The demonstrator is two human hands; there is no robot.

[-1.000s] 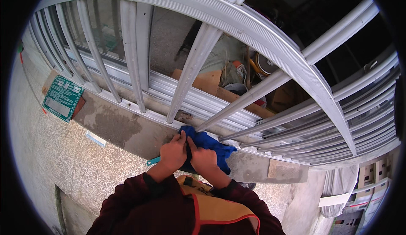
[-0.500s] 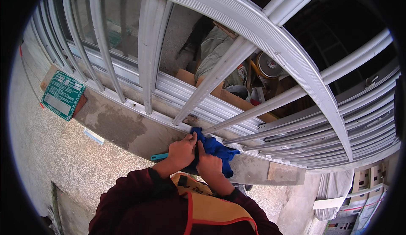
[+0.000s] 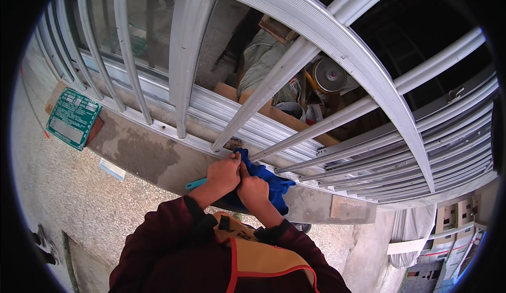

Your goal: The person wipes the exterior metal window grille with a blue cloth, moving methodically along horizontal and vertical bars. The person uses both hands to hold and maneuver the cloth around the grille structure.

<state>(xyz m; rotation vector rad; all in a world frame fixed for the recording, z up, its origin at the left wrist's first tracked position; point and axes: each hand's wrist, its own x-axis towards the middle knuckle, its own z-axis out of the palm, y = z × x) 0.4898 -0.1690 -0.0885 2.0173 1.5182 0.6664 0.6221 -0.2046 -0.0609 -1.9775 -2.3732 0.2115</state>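
Observation:
A crumpled blue cloth [image 3: 275,184] lies over the sill's edge at the foot of the white window bars. My left hand [image 3: 223,175] is closed on its left end, fingertips against the bottom rail. My right hand [image 3: 254,192] grips the same cloth close beside it, its fingers almost meeting the left ones. Some of the fingers are hidden by the backs of the hands. A teal handle [image 3: 196,184] sticks out left of my left wrist; its other end is out of sight beneath the hands.
White metal bars [image 3: 258,99] rise in front of a window. Behind them lie a wooden box, grey cloth and a round yellow-rimmed tool [image 3: 328,76]. On the concrete sill [image 3: 142,148], a green printed plate [image 3: 74,118] stands at the left and a flat tan piece [image 3: 349,207] lies at the right.
Both hands have shifted slightly up and left with the cloth, drawing closer together at the rail. The whole view has shifted a little. The grip on the cloth looks the same.

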